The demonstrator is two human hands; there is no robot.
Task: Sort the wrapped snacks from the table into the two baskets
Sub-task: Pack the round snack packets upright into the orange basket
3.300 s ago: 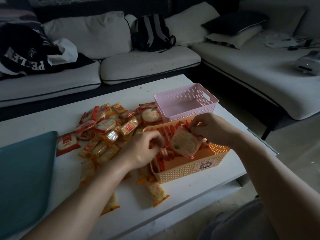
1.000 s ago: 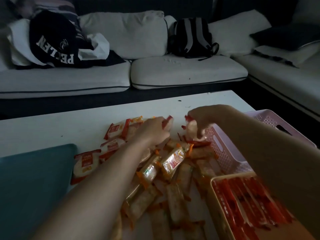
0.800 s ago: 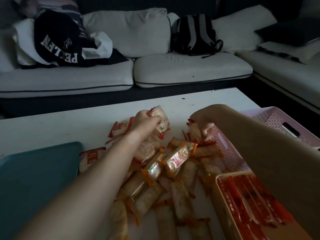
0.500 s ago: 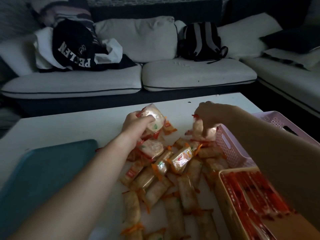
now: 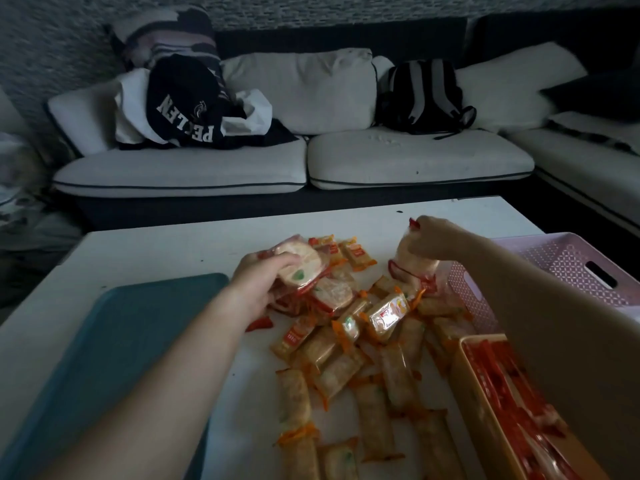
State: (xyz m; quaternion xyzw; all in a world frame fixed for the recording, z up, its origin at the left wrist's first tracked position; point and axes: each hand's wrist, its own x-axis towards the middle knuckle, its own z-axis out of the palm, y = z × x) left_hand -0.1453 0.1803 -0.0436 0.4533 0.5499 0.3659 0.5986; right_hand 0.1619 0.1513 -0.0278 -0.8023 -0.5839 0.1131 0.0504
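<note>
A heap of wrapped snacks (image 5: 349,341) covers the middle of the white table (image 5: 166,251): round red-edged crackers at the back, long orange-edged packs in front. My left hand (image 5: 258,284) grips a round red-edged cracker pack (image 5: 301,268) over the back of the heap. My right hand (image 5: 427,233) pinches another red-edged pack (image 5: 412,263) by its top, hanging beside the pink basket (image 5: 568,261). The orange basket (image 5: 485,382) at the front right holds several red-edged packs; my right forearm covers part of it.
A teal tray (image 5: 114,344) lies on the table's left side under my left forearm. Behind the table runs a white sofa (image 5: 415,161) with a black backpack (image 5: 420,95) and dark clothing (image 5: 183,105) on it.
Both hands went from the orange basket to the back of the heap. Each has lifted a red-edged pack off the pile, and the view has tilted up.
</note>
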